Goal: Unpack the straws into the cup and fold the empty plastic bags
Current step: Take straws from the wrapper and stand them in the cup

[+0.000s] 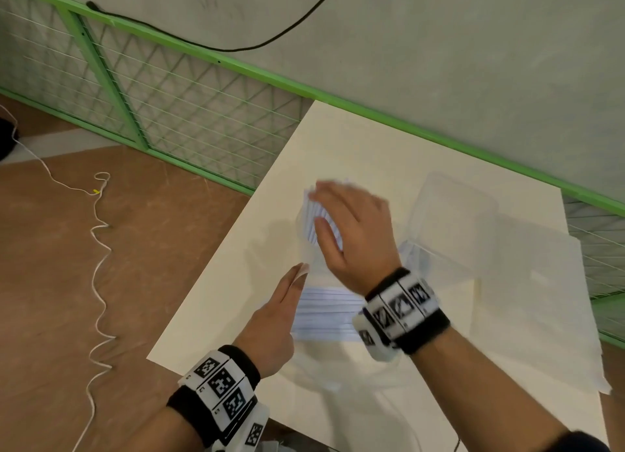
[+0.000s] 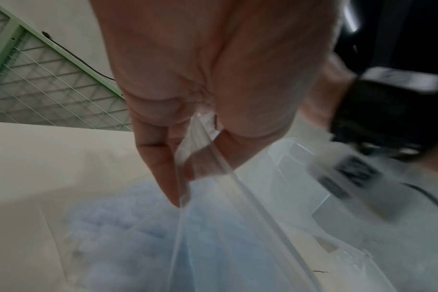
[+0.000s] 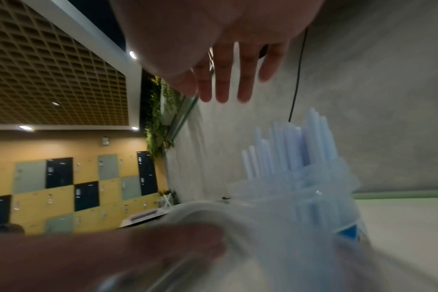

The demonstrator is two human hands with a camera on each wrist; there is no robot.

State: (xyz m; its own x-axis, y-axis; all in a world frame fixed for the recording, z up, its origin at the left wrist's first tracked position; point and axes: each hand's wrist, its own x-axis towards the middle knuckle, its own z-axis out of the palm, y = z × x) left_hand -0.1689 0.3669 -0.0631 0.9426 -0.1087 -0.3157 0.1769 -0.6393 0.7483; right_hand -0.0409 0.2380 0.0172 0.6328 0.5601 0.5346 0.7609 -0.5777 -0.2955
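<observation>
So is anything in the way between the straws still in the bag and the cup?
Yes: the right hand hovers open right over the cup, above the standing straws in it. The bagged straws also lie inside the plastic bag, whose edge the left hand pinches. Nothing else visible lies between.

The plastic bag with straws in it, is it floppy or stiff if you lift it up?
Probably floppy: the plastic bag sags in thin folds below the left hand pinching its edge. Likely slippery too, being smooth clear film. The straws inside could slide around.

White table: straw bag, clear plastic container, paper sheet.
</observation>
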